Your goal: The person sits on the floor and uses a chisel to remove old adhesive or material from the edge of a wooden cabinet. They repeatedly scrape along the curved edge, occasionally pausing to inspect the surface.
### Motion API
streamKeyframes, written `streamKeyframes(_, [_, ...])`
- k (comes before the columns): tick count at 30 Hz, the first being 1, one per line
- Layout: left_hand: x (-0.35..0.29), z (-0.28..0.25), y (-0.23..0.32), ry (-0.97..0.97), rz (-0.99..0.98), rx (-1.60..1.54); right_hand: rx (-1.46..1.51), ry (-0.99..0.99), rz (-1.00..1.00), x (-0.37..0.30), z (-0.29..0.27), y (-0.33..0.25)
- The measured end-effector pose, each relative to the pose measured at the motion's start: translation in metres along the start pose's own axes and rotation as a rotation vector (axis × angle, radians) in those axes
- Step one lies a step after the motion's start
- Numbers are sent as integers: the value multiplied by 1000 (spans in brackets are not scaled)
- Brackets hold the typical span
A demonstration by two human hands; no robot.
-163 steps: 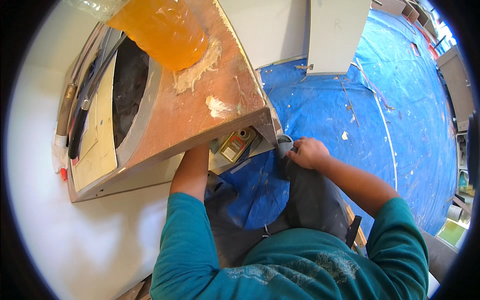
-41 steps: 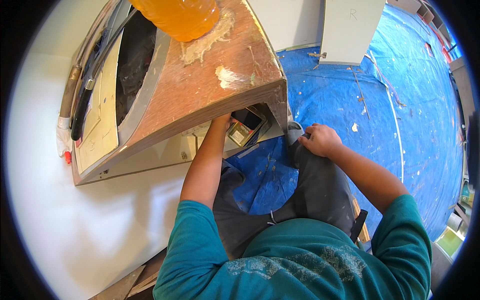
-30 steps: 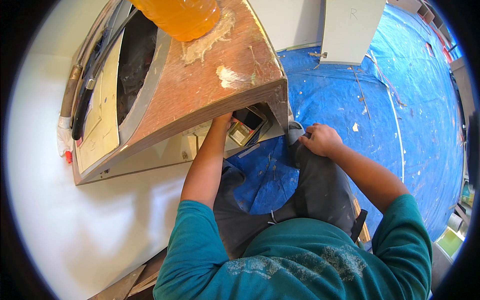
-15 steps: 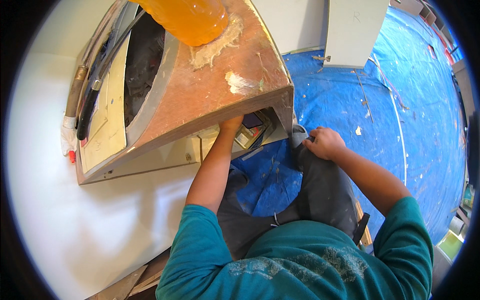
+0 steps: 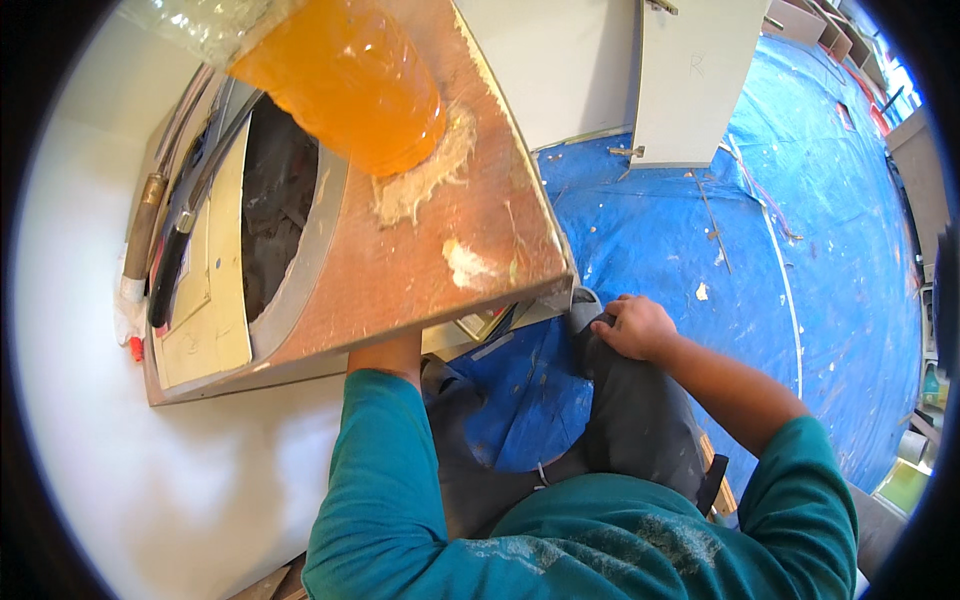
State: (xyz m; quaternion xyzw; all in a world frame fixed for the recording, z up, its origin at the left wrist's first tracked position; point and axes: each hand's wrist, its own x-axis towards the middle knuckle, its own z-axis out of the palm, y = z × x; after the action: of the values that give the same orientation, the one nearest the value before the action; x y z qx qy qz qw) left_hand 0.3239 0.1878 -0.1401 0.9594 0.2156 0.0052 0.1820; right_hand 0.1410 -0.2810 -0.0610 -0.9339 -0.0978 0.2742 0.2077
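Right hand point(image 5: 638, 328): released, laid over the right knee of the dark trousers point(image 5: 640, 410), fingers loosely bent, no item seen in it. Left hand: hidden below the wooden worktop point(image 5: 400, 270); only the bare forearm point(image 5: 388, 358) and sleeve show, so whether it is clenched, released or grasping cannot be told. Nearest visible item on that side: a yellowish container point(image 5: 484, 323), to the right of the forearm, under the front edge of the worktop and largely covered by it. On the worktop: a clear bottle of orange liquid point(image 5: 350, 90) at a patch of pale residue point(image 5: 425, 195), with a white smear point(image 5: 467, 263) nearer the front corner. To the left, beside a dark opening point(image 5: 280, 200): a pale board point(image 5: 215, 270) and a black-handled tool point(image 5: 170, 265). Beyond the right hand: a blue sheet point(image 5: 680, 225), scattered with debris, and a white panel point(image 5: 690, 90) at its far side.
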Motion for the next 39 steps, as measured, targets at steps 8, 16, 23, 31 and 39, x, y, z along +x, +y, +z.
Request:
streamKeyframes(8, [6, 15, -16, -41, -77, -38, -3, -26, 18, 3, -3, -1])
streamKeyframes(16, [3, 20, -17, -45, -80, -80, -9, -10, 0, 4, -1, -1])
streamKeyframes(23, [-4, 22, -24, -44, -74, -113, -10, -11, 20, 5, 1, -5])
streamKeyframes(31, [-5, 21, -30, -45, -78, -138, -23, -19, 61, 0, -8, -16])
streamKeyframes(39, [-10, 20, -30, -60, -90, -167, -14, 15, -3, 3, 3, -3])
